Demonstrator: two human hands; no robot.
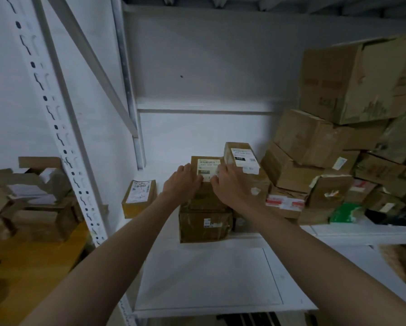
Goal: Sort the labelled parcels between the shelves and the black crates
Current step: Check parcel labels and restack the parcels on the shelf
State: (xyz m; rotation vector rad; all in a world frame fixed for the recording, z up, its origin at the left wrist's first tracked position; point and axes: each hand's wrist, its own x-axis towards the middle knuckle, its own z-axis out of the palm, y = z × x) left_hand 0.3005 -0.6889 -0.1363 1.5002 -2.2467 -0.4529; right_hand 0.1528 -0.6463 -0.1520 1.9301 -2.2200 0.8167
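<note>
from the head view, both arms reach over the front edge of the white shelf (209, 274) to a small labelled parcel (206, 167) that sits on top of a larger brown box (205, 222) about midway along the shelf, toward its back. the left hand (182, 182) lies against the parcel's left side and the right hand (230, 184) covers its right front corner, fingers bent over the label; whether they truly clamp it or only rest there i cannot tell, though it looks like a two-handed hold. a second labelled parcel (243, 158) stands just beside it on the right, and another small one (139, 196) lies near the shelf's left edge. the step in hand seems to be setting or taking this parcel on the stack. next likely calls for squaring it on the box or lifting it straight up, clear of its neighbour. no black crates are plainly visible.
</note>
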